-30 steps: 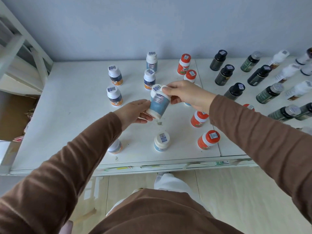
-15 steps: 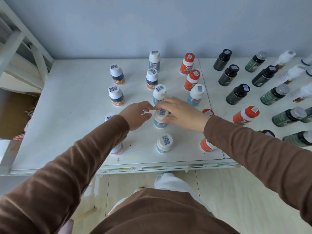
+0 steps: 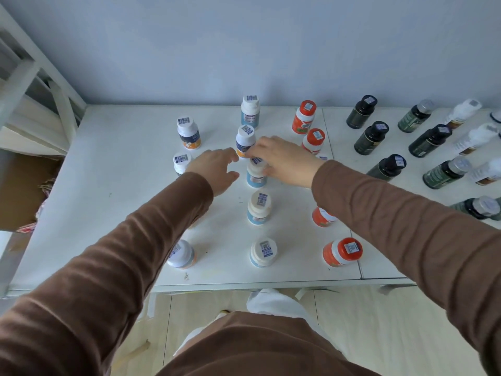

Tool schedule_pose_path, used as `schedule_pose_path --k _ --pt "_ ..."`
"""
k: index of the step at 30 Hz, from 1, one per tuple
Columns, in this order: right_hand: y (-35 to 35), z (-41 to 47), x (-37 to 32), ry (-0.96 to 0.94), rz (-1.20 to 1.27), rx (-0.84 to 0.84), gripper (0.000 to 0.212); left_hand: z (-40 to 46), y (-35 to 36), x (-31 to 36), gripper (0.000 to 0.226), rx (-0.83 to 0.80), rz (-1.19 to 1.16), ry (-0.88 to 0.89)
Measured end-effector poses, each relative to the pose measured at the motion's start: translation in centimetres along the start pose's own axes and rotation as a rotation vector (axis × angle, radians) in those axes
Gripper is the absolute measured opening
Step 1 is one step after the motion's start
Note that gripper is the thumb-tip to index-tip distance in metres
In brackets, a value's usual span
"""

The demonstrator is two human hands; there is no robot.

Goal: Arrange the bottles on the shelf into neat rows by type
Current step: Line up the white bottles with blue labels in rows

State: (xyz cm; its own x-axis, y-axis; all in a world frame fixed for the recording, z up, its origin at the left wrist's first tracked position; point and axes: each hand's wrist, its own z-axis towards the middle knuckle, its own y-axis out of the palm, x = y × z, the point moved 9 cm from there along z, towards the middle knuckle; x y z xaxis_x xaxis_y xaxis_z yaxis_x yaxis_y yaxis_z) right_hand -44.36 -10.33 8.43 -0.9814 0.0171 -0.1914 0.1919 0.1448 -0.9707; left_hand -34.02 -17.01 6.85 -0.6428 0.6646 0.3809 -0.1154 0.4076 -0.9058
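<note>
On the white shelf (image 3: 108,185) a middle column holds blue-labelled white bottles (image 3: 259,207), with one more at the back (image 3: 250,111) and one at the front (image 3: 263,252). My right hand (image 3: 282,161) lies over the cap of another blue bottle (image 3: 256,176). Its fingertips reach the base of a white-capped bottle with an orange band (image 3: 245,139). My left hand (image 3: 217,169) is spread open just left of that bottle, holding nothing. Orange bottles (image 3: 304,118) stand in a column to the right, partly hidden by my right sleeve.
Orange-banded bottles (image 3: 189,132) stand in the left column, one (image 3: 181,253) near the front edge. Black-capped dark bottles (image 3: 371,137), green bottles (image 3: 444,172) and white bottles (image 3: 477,137) fill the right side. A white frame (image 3: 40,77) and a cardboard box (image 3: 19,191) are at the left.
The blue bottle held in the air by both hands now stands in the middle column. Both hands have since moved farther back toward the orange-banded bottle.
</note>
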Motion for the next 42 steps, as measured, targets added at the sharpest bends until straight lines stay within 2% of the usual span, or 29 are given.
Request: schedule_pose_path --k 3,7,10,12,16,20,24,27,33,38,42 --pt "-0.2 0.6 0.6 0.004 0.053 -0.004 0.044 0.7 0.6 -0.2 0.033 -0.043 -0.065 -0.020" --pt "-3.0 0.5 3.8 0.194 0.644 0.060 0.038 1.5 1.1 -0.2 0.023 -0.142 -0.505 -0.105" --pt "-3.1 0.7 5.5 0.365 1.020 0.030 0.032 1.5 1.3 0.4 0.030 -0.234 -0.888 -0.197" --pt "-2.7 0.9 5.9 0.422 1.136 0.010 0.027 1.6 1.2 0.4 0.036 -0.253 -1.044 -0.266" --pt "-1.8 1.1 6.5 0.478 1.224 0.010 0.025 1.5 1.5 0.4 0.041 -0.292 -1.111 -0.312" --pt "-1.8 0.9 6.2 0.451 1.176 0.021 0.024 1.6 1.5 0.8 0.032 -0.285 -1.023 -0.233" --pt "-3.7 0.3 5.1 0.275 0.915 0.139 0.033 1.7 1.5 1.7 0.015 -0.232 -0.808 -0.075" --pt "-3.8 -0.4 3.3 0.158 0.695 0.130 0.037 1.7 1.4 1.6 0.021 -0.169 -0.645 -0.035" --pt "-1.6 -0.4 1.5 0.096 0.373 0.091 0.038 1.8 1.2 -0.5 0.029 -0.098 -0.355 -0.059" --pt "0.3 -0.1 0.6 0.031 0.274 0.062 0.044 1.9 0.2 -0.4 0.032 -0.031 -0.160 -0.004" --pt "-0.9 0.1 0.6 0.039 0.338 0.037 0.047 2.5 -1.4 -0.3 0.033 0.074 -0.040 0.041"
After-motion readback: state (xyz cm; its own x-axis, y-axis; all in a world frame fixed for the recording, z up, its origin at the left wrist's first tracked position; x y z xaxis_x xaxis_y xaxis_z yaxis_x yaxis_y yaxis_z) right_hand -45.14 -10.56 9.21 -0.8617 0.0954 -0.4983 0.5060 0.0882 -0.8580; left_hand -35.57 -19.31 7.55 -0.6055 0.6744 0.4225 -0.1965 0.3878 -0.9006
